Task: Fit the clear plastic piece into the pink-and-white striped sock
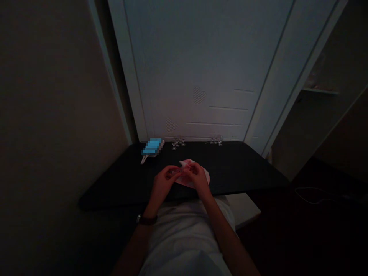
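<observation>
So, right in the middle there's a small clear thing (180,171), held up just above a pink-and-white piece (187,183) near the front edge of a black tabletop (230,165). The left hand (163,182) has its fingers pinched on it, dark watch (148,220) on that wrist. The right hand's (199,179) fingertips are bunched close beside; too dim to tell what they've got. Further back, two clusters of shiny bits (178,143) sit near the white panel (198,65), with a blue-screened device (152,147) off to the left.
</observation>
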A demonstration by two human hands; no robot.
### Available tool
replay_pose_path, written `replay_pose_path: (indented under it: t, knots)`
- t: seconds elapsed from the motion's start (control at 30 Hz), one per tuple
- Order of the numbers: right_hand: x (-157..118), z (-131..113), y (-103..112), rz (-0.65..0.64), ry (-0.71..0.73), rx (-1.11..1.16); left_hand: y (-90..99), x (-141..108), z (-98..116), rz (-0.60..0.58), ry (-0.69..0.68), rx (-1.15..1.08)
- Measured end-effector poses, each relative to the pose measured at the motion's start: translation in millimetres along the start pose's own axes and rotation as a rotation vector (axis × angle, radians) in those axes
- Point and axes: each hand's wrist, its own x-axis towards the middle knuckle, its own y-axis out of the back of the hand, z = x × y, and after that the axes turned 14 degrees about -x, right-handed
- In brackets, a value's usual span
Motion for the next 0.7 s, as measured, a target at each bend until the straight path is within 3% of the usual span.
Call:
replay_pose_path:
  t: [0.4, 0.7]
  knots:
    - [-2.6, -4.5, 2.1, -0.075, 0.069, 0.024, 0.5, 0.6, 0.7, -0.015, 0.035, -0.034]
    - [-2.7, -6.5, 1.6, -0.127, 0.015, 0.079, 1.1, 2.3, -5.4, -0.024, 0.001, -0.008]
